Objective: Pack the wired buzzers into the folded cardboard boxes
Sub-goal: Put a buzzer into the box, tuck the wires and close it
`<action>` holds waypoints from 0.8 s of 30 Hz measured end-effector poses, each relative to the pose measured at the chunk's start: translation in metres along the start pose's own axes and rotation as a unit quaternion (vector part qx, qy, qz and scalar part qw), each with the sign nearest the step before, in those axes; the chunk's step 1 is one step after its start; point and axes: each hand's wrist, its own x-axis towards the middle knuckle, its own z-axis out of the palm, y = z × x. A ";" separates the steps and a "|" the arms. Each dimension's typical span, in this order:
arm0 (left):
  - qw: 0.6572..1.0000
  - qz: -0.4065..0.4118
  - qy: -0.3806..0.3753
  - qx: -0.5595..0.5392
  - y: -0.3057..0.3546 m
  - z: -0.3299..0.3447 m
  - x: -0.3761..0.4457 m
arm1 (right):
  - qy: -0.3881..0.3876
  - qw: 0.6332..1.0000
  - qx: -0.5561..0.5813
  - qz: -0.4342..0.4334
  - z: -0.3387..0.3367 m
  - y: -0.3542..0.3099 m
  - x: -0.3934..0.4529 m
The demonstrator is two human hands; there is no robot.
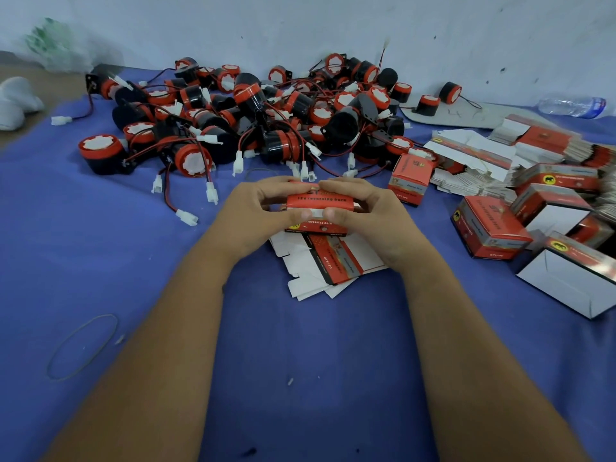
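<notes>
A red cardboard box (318,199) printed "12v reversing horn" is held at the middle of the blue cloth (140,278). My left hand (256,211) grips its left side and my right hand (363,208) grips its right side, with both thumbs pressing on a white flap at the front. Whatever is inside the box is hidden. Behind it lies a big pile of red and black wired buzzers (260,111) with white plugs. Several flat unfolded boxes (330,261) lie under my hands.
Folded boxes (490,228) and stacks of flat ones (500,155) crowd the right side. One folded box (411,178) stands just right of my hands. A rubber band (81,345) lies front left. A water bottle (571,106) and a plastic bag (56,45) sit near the wall.
</notes>
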 end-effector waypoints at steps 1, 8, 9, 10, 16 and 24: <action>1.000 0.007 0.006 0.006 0.000 0.001 0.000 | 0.008 1.000 -0.014 -0.009 0.001 0.000 0.000; 0.999 0.000 0.037 -0.034 0.006 0.006 0.000 | 0.042 0.998 -0.046 -0.027 0.005 -0.003 0.000; 0.998 -0.003 0.040 -0.039 0.006 0.007 0.000 | 0.049 0.997 -0.043 -0.028 0.006 -0.004 -0.001; 0.998 -0.004 0.043 -0.043 0.007 0.008 0.000 | 0.054 0.997 -0.042 -0.029 0.007 -0.004 -0.001; 0.996 0.016 0.061 -0.066 0.007 0.008 0.001 | 0.065 0.995 -0.062 -0.039 0.011 -0.007 0.000; 0.976 0.048 0.155 0.144 0.008 0.016 0.005 | 0.217 0.922 -0.284 -0.151 0.028 -0.006 0.007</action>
